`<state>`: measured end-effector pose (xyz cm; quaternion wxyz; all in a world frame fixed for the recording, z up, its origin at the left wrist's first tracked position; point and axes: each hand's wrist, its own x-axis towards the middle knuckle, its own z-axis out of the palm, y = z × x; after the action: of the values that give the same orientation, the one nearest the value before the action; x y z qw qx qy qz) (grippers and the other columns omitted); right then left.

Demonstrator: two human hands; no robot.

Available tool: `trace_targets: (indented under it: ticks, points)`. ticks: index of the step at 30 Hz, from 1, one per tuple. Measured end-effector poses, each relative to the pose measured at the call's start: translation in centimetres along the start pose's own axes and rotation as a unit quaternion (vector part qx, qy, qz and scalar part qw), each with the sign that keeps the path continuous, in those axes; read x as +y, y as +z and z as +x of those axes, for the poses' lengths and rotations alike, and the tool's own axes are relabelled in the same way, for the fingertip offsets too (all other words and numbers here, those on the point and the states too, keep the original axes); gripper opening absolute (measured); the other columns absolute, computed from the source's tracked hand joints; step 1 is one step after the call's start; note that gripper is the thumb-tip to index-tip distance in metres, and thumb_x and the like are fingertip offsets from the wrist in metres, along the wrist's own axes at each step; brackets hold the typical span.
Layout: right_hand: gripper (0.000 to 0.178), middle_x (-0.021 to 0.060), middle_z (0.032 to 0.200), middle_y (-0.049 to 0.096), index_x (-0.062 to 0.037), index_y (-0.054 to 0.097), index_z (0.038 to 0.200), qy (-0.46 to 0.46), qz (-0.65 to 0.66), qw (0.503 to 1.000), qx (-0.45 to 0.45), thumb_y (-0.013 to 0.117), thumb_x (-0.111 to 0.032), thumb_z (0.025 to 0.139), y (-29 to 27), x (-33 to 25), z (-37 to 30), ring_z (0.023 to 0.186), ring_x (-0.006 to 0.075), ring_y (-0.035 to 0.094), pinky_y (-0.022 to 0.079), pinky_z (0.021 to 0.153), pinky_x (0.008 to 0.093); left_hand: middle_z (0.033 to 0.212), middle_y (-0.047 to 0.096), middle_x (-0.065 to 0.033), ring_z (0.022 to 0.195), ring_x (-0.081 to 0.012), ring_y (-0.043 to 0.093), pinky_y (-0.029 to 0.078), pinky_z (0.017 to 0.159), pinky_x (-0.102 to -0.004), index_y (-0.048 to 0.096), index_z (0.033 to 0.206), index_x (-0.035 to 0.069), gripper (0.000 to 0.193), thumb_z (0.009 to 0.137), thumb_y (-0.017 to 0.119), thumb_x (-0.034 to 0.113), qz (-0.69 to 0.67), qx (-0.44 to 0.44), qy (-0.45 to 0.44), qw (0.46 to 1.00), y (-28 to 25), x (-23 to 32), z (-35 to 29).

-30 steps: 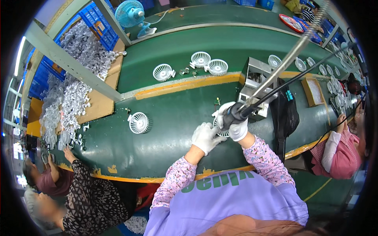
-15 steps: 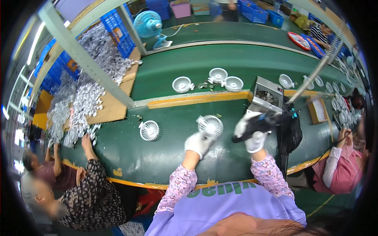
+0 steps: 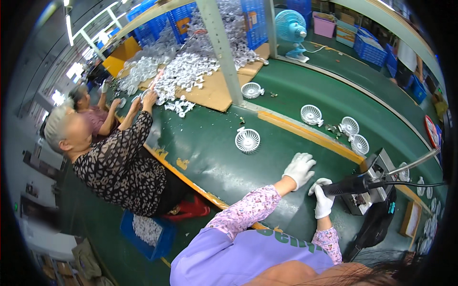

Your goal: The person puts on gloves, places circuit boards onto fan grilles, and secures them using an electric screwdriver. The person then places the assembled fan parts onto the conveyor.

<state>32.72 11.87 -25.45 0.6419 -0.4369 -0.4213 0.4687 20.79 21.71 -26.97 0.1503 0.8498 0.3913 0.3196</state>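
My left hand [image 3: 299, 170], in a white glove, hovers over the green work surface [image 3: 210, 164] with its fingers spread and nothing in it. Just right of it my gloved right hand [image 3: 323, 199] is closed round the end of a black corded electric screwdriver [image 3: 348, 186]. The tool lies level, its cord running off to the right. A white round slatted grille [image 3: 247, 140] rests on the surface beyond my left hand. Farther off, on the green belt, are more white grilles [image 3: 311, 115], with one [image 3: 252, 90] near the post.
A metal box-like fixture [image 3: 377, 181] stands right of the tool, with a black bag [image 3: 374, 229] before it. Heaped clear and white parts [image 3: 186, 71] cover cardboard at the far left. Two people work on the left. A blue fan [image 3: 290, 26] stands beyond the post.
My view has swung left. The grille in my left hand is gone from it, and that hand is open. Another grille now shows on the belt near the post. My right hand keeps the tool.
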Motion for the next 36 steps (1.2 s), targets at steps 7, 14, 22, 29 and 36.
trace_targets:
  ticks: [7, 14, 22, 29, 36]
  points:
    - [0.011, -0.0006, 0.056, 0.039, -0.0078, 0.043, 0.081, -0.016, 0.036, 0.999, 0.027, 0.052, -0.008, 0.087, 0.0, 3.0, 3.0, 0.042, 0.0073, 0.034, 0.027, 0.039, 0.0225, 0.108, 0.053, -0.0143, 0.109, -0.0323, 0.046, 0.034, 0.099, -0.0412, 0.059, 0.099, 0.005, 0.031, 0.072, 0.063, 0.019, -0.025, 0.007, -0.008, 1.000, 1.1, -0.6, 1.1]
    - [0.017, -0.0049, 0.053, 0.031, -0.0108, 0.040, 0.078, 0.003, 0.070, 0.997, 0.032, 0.052, -0.010, 0.089, -1.3, 3.0, 3.7, 0.040, 0.0033, 0.026, 0.023, 0.037, 0.0203, 0.109, 0.052, -0.0159, 0.110, -0.0336, 0.045, 0.035, 0.098, -0.0409, 0.058, 0.097, 0.004, 0.030, 0.070, 0.065, 0.016, -0.087, -0.010, 0.007, 0.996, 1.9, -0.1, 1.6]
    - [0.015, -0.0028, 0.056, 0.036, -0.0092, 0.040, 0.077, 0.037, 0.063, 0.997, 0.029, 0.053, -0.009, 0.085, -0.5, 2.6, 3.2, 0.044, 0.0043, 0.030, 0.022, 0.040, 0.0207, 0.110, 0.049, -0.0156, 0.110, -0.0336, 0.044, 0.034, 0.099, -0.0417, 0.057, 0.098, 0.003, 0.035, 0.066, 0.068, 0.012, -0.104, -0.008, 0.003, 0.995, 0.9, -0.7, 1.3]
    - [0.015, -0.0028, 0.054, 0.035, -0.0090, 0.039, 0.077, 0.030, 0.065, 0.997, 0.019, 0.052, -0.009, 0.086, -0.4, 1.9, 3.2, 0.044, 0.0046, 0.029, 0.022, 0.041, 0.0210, 0.110, 0.049, -0.0158, 0.112, -0.0332, 0.043, 0.033, 0.100, -0.0415, 0.057, 0.098, 0.003, 0.035, 0.066, 0.067, 0.013, -0.109, -0.017, 0.002, 0.994, 0.5, -0.4, 1.7]
    - [0.016, -0.0037, 0.054, 0.032, -0.0097, 0.039, 0.079, 0.030, 0.034, 0.999, -0.004, 0.049, -0.013, 0.090, -0.6, 2.1, 3.6, 0.045, 0.0048, 0.027, 0.021, 0.041, 0.0211, 0.110, 0.049, -0.0156, 0.112, -0.0328, 0.043, 0.033, 0.100, -0.0408, 0.059, 0.096, 0.003, 0.034, 0.064, 0.067, 0.012, -0.121, -0.014, -0.017, 0.992, 0.9, -0.8, 1.8]
